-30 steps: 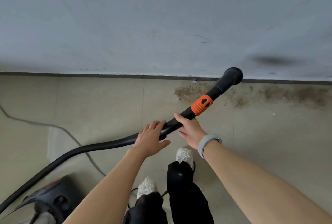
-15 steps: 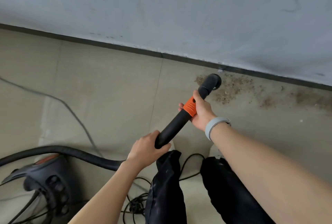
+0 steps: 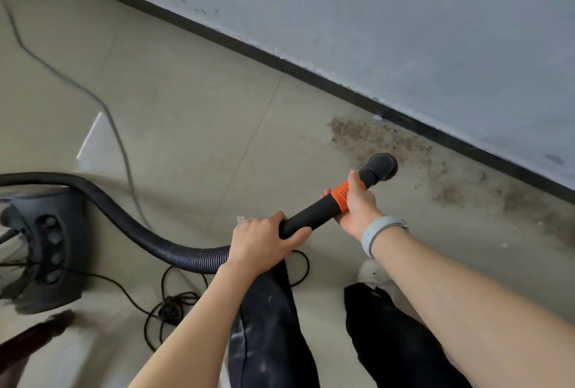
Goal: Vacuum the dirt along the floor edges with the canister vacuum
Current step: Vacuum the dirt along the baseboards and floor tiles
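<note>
My right hand grips the black vacuum wand around its orange collar, just behind the round nozzle. My left hand grips the wand's rear end where the ribbed black hose joins it. The nozzle sits low over the near edge of a brown dirt patch that runs along the black baseboard. More dirt trails to the right by the wall. The dark canister vacuum stands on the floor at the left.
A tangled black power cord lies on the tiles near my left leg. A grey cable runs across the floor at the left. My dark trouser legs and a white shoe are below the wand. The grey wall rises behind the baseboard.
The view has tilted and moved closer to the floor. The nozzle has come down and right from the wall edge onto the near side of the dirt patch. Both hands keep their grip.
</note>
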Available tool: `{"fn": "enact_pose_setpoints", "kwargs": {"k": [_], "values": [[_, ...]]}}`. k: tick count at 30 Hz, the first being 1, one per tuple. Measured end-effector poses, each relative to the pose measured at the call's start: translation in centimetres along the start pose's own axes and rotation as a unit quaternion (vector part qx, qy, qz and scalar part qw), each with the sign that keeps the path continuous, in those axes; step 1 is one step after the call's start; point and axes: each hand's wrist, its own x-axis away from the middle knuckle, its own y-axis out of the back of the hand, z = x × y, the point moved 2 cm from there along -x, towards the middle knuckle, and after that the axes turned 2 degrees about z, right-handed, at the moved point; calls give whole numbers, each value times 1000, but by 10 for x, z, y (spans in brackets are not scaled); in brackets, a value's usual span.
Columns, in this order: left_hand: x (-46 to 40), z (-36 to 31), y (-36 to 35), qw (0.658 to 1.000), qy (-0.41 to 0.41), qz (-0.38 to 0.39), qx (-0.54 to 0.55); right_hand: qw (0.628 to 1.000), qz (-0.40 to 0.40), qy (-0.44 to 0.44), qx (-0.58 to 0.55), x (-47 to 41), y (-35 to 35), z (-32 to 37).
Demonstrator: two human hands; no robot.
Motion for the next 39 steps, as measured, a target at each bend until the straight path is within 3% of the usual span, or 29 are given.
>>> {"fn": "enact_pose_setpoints", "kwargs": {"k": [4,7,15,18,24,29,39], "values": [[6,-39,-73,999,2,31,14,999,-28,-21,12,-32,71,-9],[-7,-30,-105,998,39,-2,53,1000,10,-14,-13,-64,72,-23],[-89,73,-152,943,154,-147,256,959,243,37,142,-150,-64,-85],[-123,112,-167,925,175,-178,288,944,275,23,180,-188,-106,-109],[-164,167,-183,923,162,-226,266,931,318,16,180,-230,-159,-151],[-171,165,-192,937,115,-216,250,937,301,41,174,-235,-145,-153],[-166,102,-211,975,-1,-97,202,972,157,105,138,-247,-47,-124]]}}
